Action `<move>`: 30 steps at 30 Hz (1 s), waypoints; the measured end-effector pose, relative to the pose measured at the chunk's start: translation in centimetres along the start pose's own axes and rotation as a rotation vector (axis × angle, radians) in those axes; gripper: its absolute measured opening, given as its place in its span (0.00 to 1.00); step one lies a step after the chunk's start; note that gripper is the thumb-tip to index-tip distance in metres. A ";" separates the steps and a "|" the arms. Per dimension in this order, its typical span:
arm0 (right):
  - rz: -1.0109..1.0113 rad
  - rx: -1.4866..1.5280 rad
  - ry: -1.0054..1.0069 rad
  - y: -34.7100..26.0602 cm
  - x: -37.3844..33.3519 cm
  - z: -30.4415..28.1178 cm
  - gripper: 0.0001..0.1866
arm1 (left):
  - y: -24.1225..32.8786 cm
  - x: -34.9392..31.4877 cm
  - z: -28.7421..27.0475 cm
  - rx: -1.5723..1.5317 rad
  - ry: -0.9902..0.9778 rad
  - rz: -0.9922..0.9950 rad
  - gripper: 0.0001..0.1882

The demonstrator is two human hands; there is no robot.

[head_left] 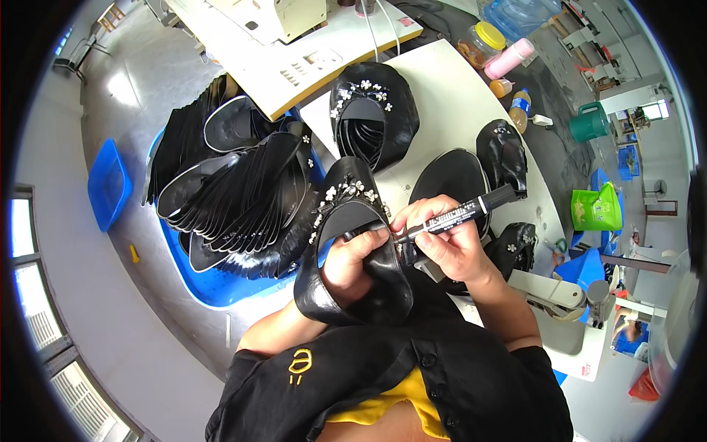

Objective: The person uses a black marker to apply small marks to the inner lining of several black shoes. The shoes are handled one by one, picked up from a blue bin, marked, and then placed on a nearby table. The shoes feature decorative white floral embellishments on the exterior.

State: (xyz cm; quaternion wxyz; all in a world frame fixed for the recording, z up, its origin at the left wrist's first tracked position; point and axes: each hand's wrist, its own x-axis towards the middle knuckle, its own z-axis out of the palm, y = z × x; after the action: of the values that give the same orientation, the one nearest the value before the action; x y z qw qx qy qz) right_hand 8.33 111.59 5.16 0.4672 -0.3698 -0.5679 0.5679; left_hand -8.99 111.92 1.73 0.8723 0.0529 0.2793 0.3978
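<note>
Close to my chest is a glossy black shoe upper (pixel 383 283) with a row of small white flower ornaments along its opening. My left hand (pixel 345 267) is closed on it, fingers inside the opening and thumb on the edge. A black marker pen (pixel 465 211) is gripped in my right hand (pixel 455 247), slanting up to the right. Its lower end is at the upper's right edge; whether the tip touches cannot be told. Just beyond lies a stack of similar flowered uppers (pixel 401 96), and a plain black piece (pixel 449 177) rests right of it.
At left, a blue tray (pixel 197 287) holds a heap of black uppers (pixel 243 191). A sewing machine (pixel 291 18) stands on the far table. More flowered pieces (pixel 502 151) lie along the white table's (pixel 442 70) right side, near a jar (pixel 482 44) and bottles (pixel 520 103).
</note>
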 end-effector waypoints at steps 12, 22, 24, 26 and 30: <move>-0.029 -0.037 0.016 0.2 0.8 0.3 0.07 | 0.3 0.4 -1.0 0.060 -0.055 0.022 0.05; -0.134 0.023 0.317 0.4 1.4 1.6 0.11 | 2.4 1.3 -1.3 -0.059 -0.211 -0.023 0.11; -0.136 -0.204 0.306 0.2 0.8 1.4 0.14 | 2.3 2.2 -2.4 -0.094 -0.231 0.028 0.11; -0.042 -0.178 0.317 -0.5 0.3 2.5 0.15 | 2.4 2.9 -2.7 -0.091 -0.226 0.072 0.11; 0.021 -0.259 0.266 0.2 1.2 3.7 0.24 | 1.8 5.3 -1.8 -0.134 -0.156 0.217 0.12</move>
State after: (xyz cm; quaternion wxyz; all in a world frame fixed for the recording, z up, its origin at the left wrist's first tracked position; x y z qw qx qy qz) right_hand 4.42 111.60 5.43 0.4806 -0.5046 -0.5657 0.4408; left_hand -8.35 116.78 -1.61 0.8447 0.0551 0.1759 0.5024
